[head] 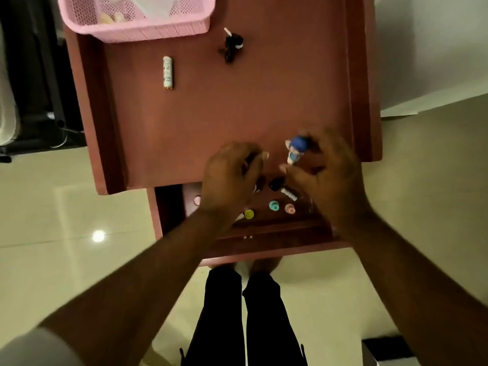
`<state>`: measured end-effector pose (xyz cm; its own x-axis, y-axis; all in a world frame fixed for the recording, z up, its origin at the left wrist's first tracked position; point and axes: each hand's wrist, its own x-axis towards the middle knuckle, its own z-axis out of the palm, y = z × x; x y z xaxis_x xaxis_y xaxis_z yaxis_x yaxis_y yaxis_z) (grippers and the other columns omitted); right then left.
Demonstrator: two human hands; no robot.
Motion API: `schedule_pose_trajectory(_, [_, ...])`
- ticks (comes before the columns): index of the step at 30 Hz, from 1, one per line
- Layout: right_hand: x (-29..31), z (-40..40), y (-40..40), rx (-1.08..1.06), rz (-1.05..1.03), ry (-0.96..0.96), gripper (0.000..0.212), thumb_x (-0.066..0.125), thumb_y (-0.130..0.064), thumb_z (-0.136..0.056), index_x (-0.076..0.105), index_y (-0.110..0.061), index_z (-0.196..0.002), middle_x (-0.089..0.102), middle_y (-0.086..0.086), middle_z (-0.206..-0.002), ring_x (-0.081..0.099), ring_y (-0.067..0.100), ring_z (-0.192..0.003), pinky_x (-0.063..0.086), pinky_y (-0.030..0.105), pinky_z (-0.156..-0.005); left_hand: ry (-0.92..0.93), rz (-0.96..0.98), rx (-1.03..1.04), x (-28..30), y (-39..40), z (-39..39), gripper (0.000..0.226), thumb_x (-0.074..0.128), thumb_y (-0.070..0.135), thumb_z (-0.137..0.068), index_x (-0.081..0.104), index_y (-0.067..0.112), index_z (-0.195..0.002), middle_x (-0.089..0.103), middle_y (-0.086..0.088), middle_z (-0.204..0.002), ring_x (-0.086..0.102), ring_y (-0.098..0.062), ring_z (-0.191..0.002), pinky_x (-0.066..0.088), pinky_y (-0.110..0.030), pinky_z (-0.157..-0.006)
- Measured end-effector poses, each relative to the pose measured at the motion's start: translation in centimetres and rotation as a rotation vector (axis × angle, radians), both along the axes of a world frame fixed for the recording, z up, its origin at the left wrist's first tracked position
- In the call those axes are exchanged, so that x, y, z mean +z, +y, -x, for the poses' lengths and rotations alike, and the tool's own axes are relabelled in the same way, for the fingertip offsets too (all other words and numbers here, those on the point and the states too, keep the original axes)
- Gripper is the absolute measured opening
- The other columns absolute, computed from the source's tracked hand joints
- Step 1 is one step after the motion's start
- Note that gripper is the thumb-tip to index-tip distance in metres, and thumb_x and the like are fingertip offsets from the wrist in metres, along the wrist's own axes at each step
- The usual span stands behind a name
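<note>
My right hand (pixel 327 170) pinches a small figurine with a blue head and pale body (pixel 295 150) above the near edge of the reddish-brown table (pixel 211 114). My left hand (pixel 232 175) hovers beside it with curled fingers around a dark slim object that is mostly hidden. Below both hands an open drawer (pixel 277 231) holds a black cap (pixel 276 184), a silver tube (pixel 289 194), a teal piece (pixel 274 206), a pink piece (pixel 290 208) and a yellow round piece (pixel 249 214).
A pink mesh basket (pixel 137 27) stands at the table's far left corner. A white cylinder with printed marks (pixel 168 72) lies left of centre, and a black toy with white parts (pixel 232 44) lies farther back. My legs stand on a pale tiled floor (pixel 52 207).
</note>
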<state>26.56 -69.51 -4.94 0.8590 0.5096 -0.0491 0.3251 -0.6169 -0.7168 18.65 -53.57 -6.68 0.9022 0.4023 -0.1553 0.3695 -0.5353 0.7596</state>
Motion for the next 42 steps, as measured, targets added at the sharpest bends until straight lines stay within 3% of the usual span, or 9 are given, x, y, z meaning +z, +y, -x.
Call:
schedule_pose_trajectory(3, [1.7, 4.6, -2.7, 0.024, -0.020, 0.002, 0.050, 0.081, -0.029, -0.072, 0.054, -0.012, -0.111, 0.058, 0.000, -0.109, 0.049, 0.006, -0.105, 0.041, 0.018, -0.094, 0.072, 0.093, 0.052, 0.3, -2.3, 5.3, 0.008, 0.070, 0.020, -0.089, 0.073, 0.014, -0.093, 0.069, 0.007, -0.084, 0.058, -0.006, -0.070, 0.044, -0.012, -0.064])
schedule_pose_trajectory(6, [0.9, 7.7, -4.9, -0.012, -0.057, 0.160, 0.052, 0.083, -0.019, -0.069, 0.051, -0.018, -0.110, 0.054, -0.005, -0.110, 0.053, 0.002, -0.103, 0.043, 0.007, -0.089, 0.229, 0.178, 0.015, -1.9, -3.9, 9.1, 0.009, 0.068, 0.021, -0.090, 0.073, 0.015, -0.092, 0.072, 0.006, -0.082, 0.065, -0.009, -0.068, 0.055, -0.030, -0.065])
schedule_pose_trajectory(10, [-2.9, 9.4, -6.7, -0.135, -0.057, 0.369, 0.057, 0.083, -0.006, -0.069, 0.052, -0.031, -0.111, 0.052, -0.003, -0.112, 0.062, 0.013, -0.100, 0.054, 0.019, -0.082, 0.478, 0.131, -0.095, -6.4, -4.7, 9.8, 0.014, 0.063, 0.025, -0.091, 0.070, 0.013, -0.095, 0.072, -0.004, -0.086, 0.068, -0.025, -0.078, 0.055, -0.039, -0.071])
schedule_pose_trajectory(13, [-6.9, 8.3, -6.6, -0.087, 0.121, 0.288, 0.052, 0.080, -0.005, -0.072, 0.059, -0.019, -0.117, 0.051, 0.002, -0.113, 0.060, 0.022, -0.100, 0.055, 0.034, -0.084, 0.599, 0.107, -0.194, -9.2, -5.3, 8.1, 0.018, 0.059, 0.024, -0.093, 0.069, 0.011, -0.101, 0.071, -0.012, -0.100, 0.066, -0.032, -0.093, 0.052, -0.037, -0.079])
schedule_pose_trajectory(21, [-13.9, 3.8, -3.9, 0.029, 0.637, 0.292, 0.039, 0.071, -0.014, -0.084, 0.058, -0.004, -0.119, 0.054, 0.016, -0.126, 0.055, 0.032, -0.112, 0.043, 0.030, -0.091, 0.676, -0.071, -0.330, -14.4, -6.4, 5.2, 0.023, 0.054, 0.018, -0.095, 0.068, 0.011, -0.112, 0.066, -0.019, -0.113, 0.062, -0.039, -0.102, 0.047, -0.038, -0.078])
schedule_pose_trajectory(26, [-14.4, 3.6, -3.5, 0.095, 0.626, 0.300, 0.044, 0.067, -0.017, -0.088, 0.053, -0.003, -0.128, 0.056, 0.011, -0.127, 0.056, 0.027, -0.112, 0.046, 0.028, -0.097, 0.698, -0.075, -0.357, -13.9, -5.3, 5.6, 0.024, 0.054, 0.017, -0.095, 0.067, 0.012, -0.115, 0.065, -0.018, -0.117, 0.062, -0.037, -0.106, 0.048, -0.038, -0.082])
schedule_pose_trajectory(30, [-10.7, 4.0, -2.5, -0.030, 0.603, 0.224, 0.023, 0.066, -0.017, -0.086, 0.066, -0.008, -0.107, 0.061, 0.010, -0.111, 0.060, 0.027, -0.096, 0.048, 0.024, -0.076, 0.556, 0.100, -0.255, -9.7, -3.6, 5.5, 0.028, 0.052, 0.013, -0.093, 0.071, 0.018, -0.113, 0.069, -0.011, -0.108, 0.066, -0.031, -0.097, 0.053, -0.041, -0.086])
schedule_pose_trajectory(36, [-0.6, 4.0, 2.3, -0.097, 0.157, 0.299, 0.009, 0.068, -0.015, -0.085, 0.075, -0.014, -0.091, 0.065, 0.000, -0.087, 0.059, 0.007, -0.075, 0.046, 0.012, -0.073, -0.094, -0.296, -0.210, 0.5, 2.2, 4.0, 0.028, 0.054, 0.025, -0.090, 0.074, 0.012, -0.104, 0.070, -0.005, -0.083, 0.064, -0.025, -0.069, 0.046, -0.028, -0.056])
schedule_pose_trajectory(42, [-0.1, -4.9, 12.2, -0.103, -0.040, 0.030, 0.025, 0.069, -0.015, -0.085, 0.069, -0.011, -0.110, 0.063, 0.007, -0.103, 0.059, 0.008, -0.082, 0.044, 0.008, -0.072, 0.003, -0.218, 0.334, 0.1, 11.8, -3.7, 0.029, 0.063, 0.029, -0.092, 0.067, 0.014, -0.116, 0.066, -0.001, -0.100, 0.057, -0.014, -0.081, 0.035, -0.014, -0.073])
